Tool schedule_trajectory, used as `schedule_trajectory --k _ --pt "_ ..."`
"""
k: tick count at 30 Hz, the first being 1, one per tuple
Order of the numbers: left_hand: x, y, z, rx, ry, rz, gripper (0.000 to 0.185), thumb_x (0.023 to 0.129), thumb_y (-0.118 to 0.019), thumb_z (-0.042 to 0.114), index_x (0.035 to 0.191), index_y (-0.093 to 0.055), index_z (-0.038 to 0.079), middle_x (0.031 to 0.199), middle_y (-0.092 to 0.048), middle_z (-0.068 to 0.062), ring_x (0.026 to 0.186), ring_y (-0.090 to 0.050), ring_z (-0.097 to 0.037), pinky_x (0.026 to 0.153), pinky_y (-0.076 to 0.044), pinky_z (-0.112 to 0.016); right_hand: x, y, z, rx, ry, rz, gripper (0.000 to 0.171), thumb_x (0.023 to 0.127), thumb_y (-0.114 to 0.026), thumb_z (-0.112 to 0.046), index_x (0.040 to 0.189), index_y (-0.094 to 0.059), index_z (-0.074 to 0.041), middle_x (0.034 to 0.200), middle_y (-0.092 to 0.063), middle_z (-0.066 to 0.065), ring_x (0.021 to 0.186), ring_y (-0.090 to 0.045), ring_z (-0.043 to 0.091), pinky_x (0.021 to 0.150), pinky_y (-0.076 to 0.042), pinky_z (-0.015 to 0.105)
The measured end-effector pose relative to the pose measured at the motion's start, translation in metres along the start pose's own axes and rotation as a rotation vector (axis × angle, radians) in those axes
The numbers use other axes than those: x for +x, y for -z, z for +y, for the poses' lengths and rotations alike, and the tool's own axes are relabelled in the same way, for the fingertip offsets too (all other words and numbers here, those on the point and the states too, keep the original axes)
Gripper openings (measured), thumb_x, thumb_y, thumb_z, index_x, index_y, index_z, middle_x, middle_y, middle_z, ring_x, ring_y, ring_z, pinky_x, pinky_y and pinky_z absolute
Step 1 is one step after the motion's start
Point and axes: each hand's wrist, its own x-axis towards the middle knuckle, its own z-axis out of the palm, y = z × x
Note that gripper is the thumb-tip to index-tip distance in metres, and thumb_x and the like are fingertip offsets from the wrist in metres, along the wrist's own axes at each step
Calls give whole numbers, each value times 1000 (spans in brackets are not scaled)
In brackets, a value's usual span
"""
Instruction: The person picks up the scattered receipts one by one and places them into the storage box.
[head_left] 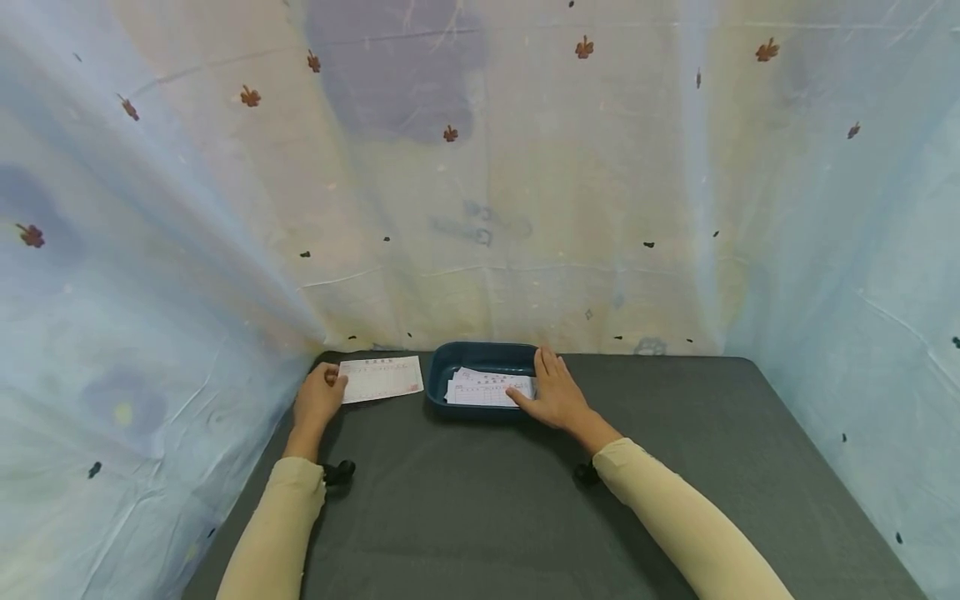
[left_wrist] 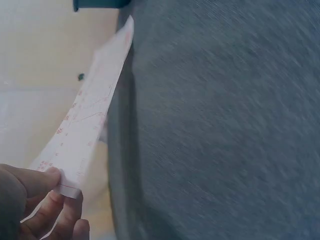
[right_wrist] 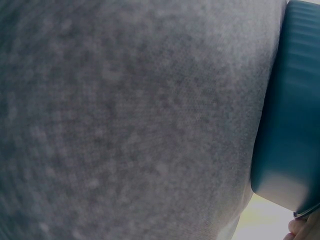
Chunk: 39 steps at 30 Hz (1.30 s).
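Observation:
Between thumb and fingers, my left hand pinches the left end of a printed paper slip. The slip carries a ruled grid and a red mark near its right corner; in the left wrist view the sheet stretches away, slightly bowed. Right of it stands a dark blue plastic basin with several similar slips lying inside. My right hand rests at the basin's right end, fingers straight along the rim and thumb reaching over the slips. The right wrist view shows the basin's outer wall and a few fingertips.
A dark grey cloth-covered table lies beneath everything. Behind it hangs a pale patterned curtain, which also closes in both sides. The basin stands close to the table's back edge.

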Motion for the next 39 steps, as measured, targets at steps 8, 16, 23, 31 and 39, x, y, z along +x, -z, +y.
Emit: schedule_trajectory --k 8,16,23,31,39 --pt "1 2 13 -117 -19 43 36 112 -58 22 139 -60 -1 132 -65 -26 118 -63 -46 97 -51 -62 -2 -1 1 1 4 -7 110 102 -51 -71 167 -14 10 177 -10 28 166 -10 39 134 -11 54" --pt "2 4 24 -231 -78 105 37 112 -60 21 140 -60 -2 130 -66 -26 117 -65 -43 95 -54 -58 0 0 2 -18 4 0 111 103 -50 -72 167 -13 10 177 -10 28 165 -11 40 134 -13 54" --pt "0 7 38 -295 -118 139 35 111 -62 20 137 -63 -2 127 -68 -25 111 -67 -42 89 -56 -51 2 1 2 -13 5 4 111 102 -51 -72 167 -14 10 177 -11 28 165 -12 40 134 -12 54" --pt "-2 10 48 -329 -129 122 39 111 -62 24 140 -62 -2 133 -66 -25 117 -66 -42 96 -56 -52 2 1 2 -7 9 9 111 102 -52 -71 166 -17 11 176 -12 29 165 -13 41 133 -14 55" --pt "-5 14 62 -360 -152 120 36 110 -65 25 136 -65 0 128 -70 -20 109 -67 -31 80 -51 -19 1 1 2 3 6 7 111 102 -52 -71 166 -16 11 176 -11 29 165 -12 41 133 -13 56"
